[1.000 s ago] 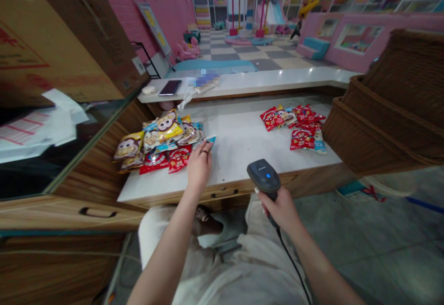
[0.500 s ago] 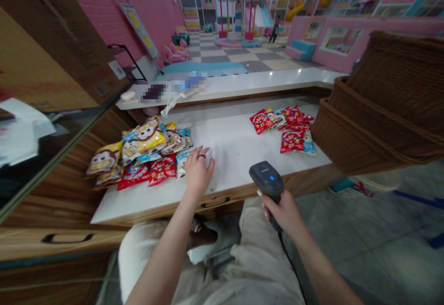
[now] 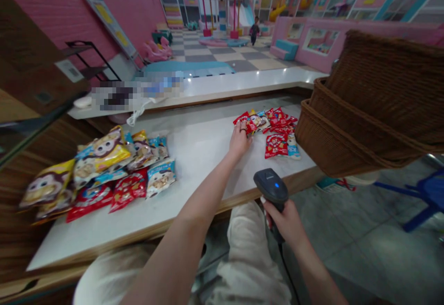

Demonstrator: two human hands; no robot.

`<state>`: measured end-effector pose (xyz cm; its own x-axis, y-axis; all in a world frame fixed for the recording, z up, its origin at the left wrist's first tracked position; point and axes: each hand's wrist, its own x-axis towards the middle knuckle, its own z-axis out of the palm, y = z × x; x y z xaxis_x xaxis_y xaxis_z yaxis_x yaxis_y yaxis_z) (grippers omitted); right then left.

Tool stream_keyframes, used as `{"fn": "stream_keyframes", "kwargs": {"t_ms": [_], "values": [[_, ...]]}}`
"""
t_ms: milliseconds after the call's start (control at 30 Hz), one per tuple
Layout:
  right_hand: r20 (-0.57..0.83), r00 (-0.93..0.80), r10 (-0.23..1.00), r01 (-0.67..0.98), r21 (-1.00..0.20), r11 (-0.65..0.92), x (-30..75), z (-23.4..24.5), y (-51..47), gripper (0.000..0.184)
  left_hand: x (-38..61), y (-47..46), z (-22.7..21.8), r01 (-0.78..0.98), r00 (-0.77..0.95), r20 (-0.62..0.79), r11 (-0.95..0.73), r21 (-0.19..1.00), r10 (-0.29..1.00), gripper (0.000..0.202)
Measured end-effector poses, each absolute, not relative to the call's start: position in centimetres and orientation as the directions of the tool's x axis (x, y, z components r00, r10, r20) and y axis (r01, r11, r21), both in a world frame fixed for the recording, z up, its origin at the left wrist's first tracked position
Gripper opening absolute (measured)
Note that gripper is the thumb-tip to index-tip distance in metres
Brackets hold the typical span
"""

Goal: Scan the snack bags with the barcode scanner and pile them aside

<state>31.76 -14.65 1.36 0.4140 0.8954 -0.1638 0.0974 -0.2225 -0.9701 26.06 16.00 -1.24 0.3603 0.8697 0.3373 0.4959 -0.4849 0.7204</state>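
Note:
My left hand reaches across the white counter top, its fingertips at the edge of a heap of red snack packets. Whether it grips one is hidden. My right hand is closed around the handle of a black corded barcode scanner, whose blue light is lit. It is held just above the counter's front edge. At the left lies a larger heap of yellow, red and blue snack bags with monkey faces on some, well away from both hands.
Stacked wicker baskets overhang the counter's right end. Behind it runs a higher white ledge with blurred items. A wood-fronted cabinet edge lies at the left. A child stands far off in a play area.
My left hand has moved right, from the left heap across the counter to the red packets. The view has turned left, shifting the scene right. The right hand still holds the scanner.

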Motion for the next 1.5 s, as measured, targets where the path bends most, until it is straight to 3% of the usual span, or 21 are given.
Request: {"fn": "stream_keyframes", "kwargs": {"t_ms": [100,300,500,600,700,800,967,1300,1500], "values": [[-0.172,0.426,0.888,0.087,-0.970,-0.229,32.2,1.2,-14.5,0.044,27.5,17.5,-1.7,0.441,0.347,0.319,-0.454,0.774,0.882,0.088],[-0.153,0.424,0.893,0.112,-0.969,-0.220,31.7,1.0,-14.2,0.046,25.5,17.3,-2.1,0.246,0.293,0.322,-0.397,0.885,0.900,0.067],[-0.134,0.401,0.906,0.108,-0.975,-0.193,30.2,0.9,-14.1,0.044,18.8,12.8,-2.8,0.042,0.127,0.259,-0.266,0.963,0.957,0.057],[-0.132,0.356,0.925,0.112,-0.977,-0.182,29.2,1.0,-14.3,0.044,15.4,9.9,-3.2,-0.198,0.070,0.217,-0.200,0.960,0.974,0.056],[-0.137,0.305,0.943,0.126,-0.975,-0.182,28.3,1.3,-14.6,0.044,12.2,7.3,-3.1,-0.442,0.072,0.050,-0.013,0.897,0.996,0.057],[-0.129,0.277,0.952,0.143,-0.974,-0.173,27.3,1.4,-14.9,0.044,9.2,5.0,-2.4,-0.557,0.093,-0.086,0.123,0.821,0.992,0.048],[-0.111,0.249,0.962,0.146,-0.978,-0.151,26.0,1.4,-15.2,0.038,6.0,2.7,-1.4,-0.585,0.178,-0.143,0.222,0.780,0.973,0.044],[-0.087,0.199,0.976,0.259,-0.956,-0.138,24.4,2.9,-15.0,0.036,6.2,2.2,-2.6,-0.501,0.088,-0.116,0.144,0.854,0.989,0.052],[-0.030,0.185,0.982,0.255,-0.964,-0.078,23.8,4.6,-14.1,0.035,5.9,2.5,-3.2,-0.521,0.090,-0.097,0.130,0.843,0.991,0.043]]}}
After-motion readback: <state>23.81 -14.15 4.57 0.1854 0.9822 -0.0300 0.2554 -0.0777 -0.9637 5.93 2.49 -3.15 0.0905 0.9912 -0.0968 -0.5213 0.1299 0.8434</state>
